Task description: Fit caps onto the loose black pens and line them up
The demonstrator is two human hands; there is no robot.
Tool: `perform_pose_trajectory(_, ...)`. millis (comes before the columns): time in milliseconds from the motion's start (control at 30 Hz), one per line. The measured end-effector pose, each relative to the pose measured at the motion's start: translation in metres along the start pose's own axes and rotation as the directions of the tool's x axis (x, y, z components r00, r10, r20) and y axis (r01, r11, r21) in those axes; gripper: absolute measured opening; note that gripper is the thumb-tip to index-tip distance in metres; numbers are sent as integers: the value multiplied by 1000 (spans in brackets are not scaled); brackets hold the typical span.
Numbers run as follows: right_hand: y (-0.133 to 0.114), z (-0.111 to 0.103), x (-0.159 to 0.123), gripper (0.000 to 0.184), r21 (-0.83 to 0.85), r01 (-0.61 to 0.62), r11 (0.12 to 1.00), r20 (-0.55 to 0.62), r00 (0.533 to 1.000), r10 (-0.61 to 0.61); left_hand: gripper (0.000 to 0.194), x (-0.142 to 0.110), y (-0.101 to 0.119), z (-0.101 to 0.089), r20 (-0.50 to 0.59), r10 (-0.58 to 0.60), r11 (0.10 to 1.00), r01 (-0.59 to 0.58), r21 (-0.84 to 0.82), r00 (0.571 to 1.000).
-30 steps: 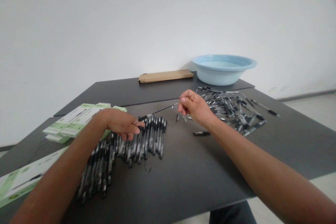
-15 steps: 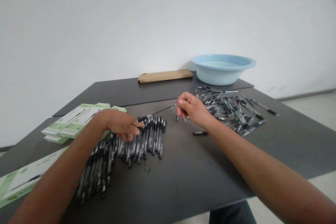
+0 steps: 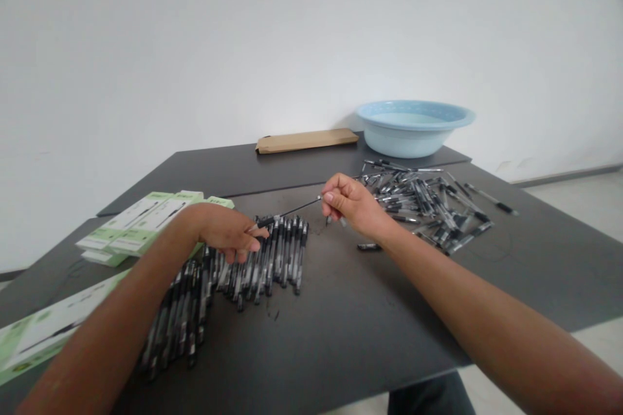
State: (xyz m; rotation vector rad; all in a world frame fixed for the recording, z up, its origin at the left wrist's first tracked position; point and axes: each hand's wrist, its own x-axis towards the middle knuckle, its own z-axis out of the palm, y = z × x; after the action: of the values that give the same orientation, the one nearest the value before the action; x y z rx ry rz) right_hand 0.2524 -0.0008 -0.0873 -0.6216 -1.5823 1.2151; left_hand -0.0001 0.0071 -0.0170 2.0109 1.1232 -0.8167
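My left hand (image 3: pixel 224 230) is closed around a clear pen barrel (image 3: pixel 265 222) with a black grip, held just above a row of pens. A thin dark pen refill (image 3: pixel 299 207) runs from the open end of that barrel to the fingertips of my right hand (image 3: pixel 349 202). Those fingers pinch its far end, where a small pale tip shows. Below my left hand, many black-and-clear pens (image 3: pixel 280 253) lie side by side, with a second bunch of pens (image 3: pixel 178 311) nearer to me.
Beyond my right hand is a loose heap of pens and parts (image 3: pixel 423 201). A black pen cap (image 3: pixel 368 247) lies by my right wrist. White-and-green boxes (image 3: pixel 146 217) are stacked at left, another box (image 3: pixel 53 324) nearer. Behind are flat cardboard (image 3: pixel 306 141) and a blue basin (image 3: pixel 413 136).
My right hand has moved slightly left, toward the barrel, and less of the refill shows between the hands. My left hand has hardly moved.
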Motion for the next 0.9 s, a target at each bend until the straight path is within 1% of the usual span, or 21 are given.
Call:
perform_pose_trajectory(100, 0, 3, -1, 25, 16, -8, 1000, 15, 1000, 7, 52, 2, -1, 1, -8, 9, 1000, -9, -12, 1000)
perform_pose_trajectory(267, 1, 7, -3, 23, 41, -17, 999, 54, 998, 14, 70, 6, -5, 2, 4, -1, 998, 1, -59, 1000)
perform_pose_trajectory(400, 2, 9, -4, 21, 58, -27, 998, 76, 997, 22, 63, 6, -4, 2, 4, -9, 1000, 9, -24, 1000)
perform_pose_trajectory(500, 3, 10, -4, 20, 61, -38, 997, 88, 996, 33, 61, 7, -2, 3, 11, -18, 999, 18, -35, 1000)
perform_pose_trajectory(633, 4, 11, -5, 19, 66, -33, 997, 112, 993, 26, 53, 6, 2, 3, 8, -26, 999, 27, -36, 1000)
perform_pose_trajectory(900, 7, 12, -6, 16, 65, -43, 997, 151, 988, 33, 54, 7, 3, 3, 21, -20, 1000, 20, 2, 1000)
